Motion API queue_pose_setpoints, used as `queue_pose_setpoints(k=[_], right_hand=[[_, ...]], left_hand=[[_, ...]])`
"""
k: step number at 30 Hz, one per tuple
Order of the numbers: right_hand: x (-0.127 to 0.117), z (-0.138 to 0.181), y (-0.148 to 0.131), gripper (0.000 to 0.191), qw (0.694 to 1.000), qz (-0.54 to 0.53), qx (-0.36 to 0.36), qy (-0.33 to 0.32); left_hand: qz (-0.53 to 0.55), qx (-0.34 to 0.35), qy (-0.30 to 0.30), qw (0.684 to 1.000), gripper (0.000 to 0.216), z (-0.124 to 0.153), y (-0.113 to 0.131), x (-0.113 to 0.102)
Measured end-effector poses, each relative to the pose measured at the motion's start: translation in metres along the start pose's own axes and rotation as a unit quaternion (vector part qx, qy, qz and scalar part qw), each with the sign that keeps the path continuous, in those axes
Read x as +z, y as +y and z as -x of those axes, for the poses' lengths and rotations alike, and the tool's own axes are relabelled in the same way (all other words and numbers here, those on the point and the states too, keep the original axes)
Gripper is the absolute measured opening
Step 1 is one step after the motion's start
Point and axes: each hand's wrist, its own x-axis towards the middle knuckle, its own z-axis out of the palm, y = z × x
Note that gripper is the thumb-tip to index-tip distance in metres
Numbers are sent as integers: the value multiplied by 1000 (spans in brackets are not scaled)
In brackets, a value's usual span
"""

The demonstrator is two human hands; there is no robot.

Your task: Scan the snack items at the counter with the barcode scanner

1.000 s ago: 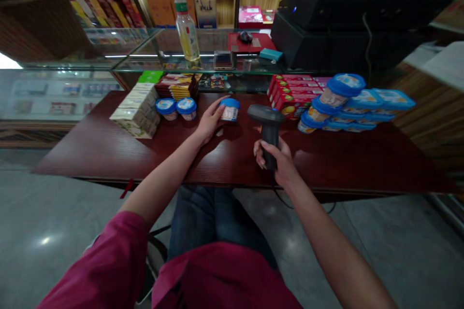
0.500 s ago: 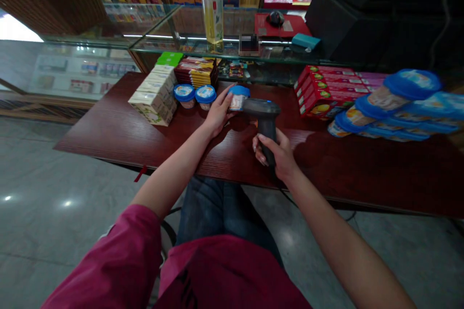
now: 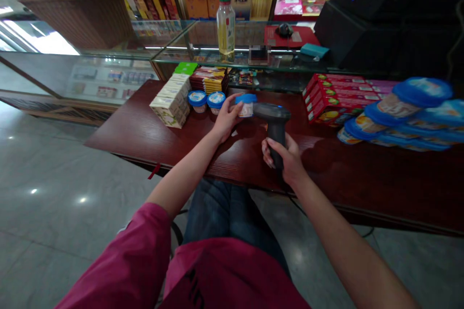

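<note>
My left hand (image 3: 227, 119) is closed around a small blue-lidded cup (image 3: 245, 105) that rests on the dark red table (image 3: 152, 130). My right hand (image 3: 284, 157) grips the handle of a black barcode scanner (image 3: 273, 118), whose head sits right beside the cup. Two more blue-lidded cups (image 3: 206, 100) stand just left of my left hand. A pile of several blue-lidded cups (image 3: 402, 111) lies on the table at the far right.
Stacked cream cartons (image 3: 172, 101) and chocolate bars (image 3: 209, 78) sit at the table's back left, red boxes (image 3: 331, 96) at the back right. Behind is a glass counter (image 3: 203, 50) with a bottle (image 3: 225, 21) and a black register (image 3: 384, 24). Grey floor lies to the left.
The scanner head has moved left up against the cup in my left hand. The view has shifted, so the table sits further right in the frame.
</note>
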Motion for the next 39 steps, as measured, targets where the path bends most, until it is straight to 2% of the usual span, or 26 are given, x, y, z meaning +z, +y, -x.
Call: queue_pose_setpoints(k=[2, 4, 6, 9, 12, 14, 20, 30, 39], right_hand=[[-1, 2, 0, 43, 1000, 1, 1, 5], [-1, 3, -1, 42, 1000, 3, 3, 10], [0, 3, -2, 42, 1000, 3, 8, 11], [3, 2, -4, 42, 1000, 7, 17, 10], [5, 1, -5, 42, 1000, 18, 23, 8], [5, 1, -4, 43, 999, 22, 24, 10], [4, 2, -4, 44, 1000, 12, 18, 20], [4, 3, -4, 45, 999, 13, 26, 18], [5, 4, -6, 36, 1000, 2, 15, 14]], left_hand=[[-41, 36, 17, 998, 56, 6, 9, -6], [-99, 100, 51, 989, 60, 12, 21, -18], [-165, 152, 99, 969, 59, 18, 35, -36], [-223, 191, 181, 939, 53, 20, 51, -66], [-244, 192, 245, 918, 50, 13, 55, -90], [-265, 178, 278, 906, 49, 6, 52, -98], [-313, 174, 361, 861, 41, -8, 37, -94], [-357, 202, 362, 837, 33, -15, 36, -86], [-333, 189, 320, 867, 33, -15, 36, -87]])
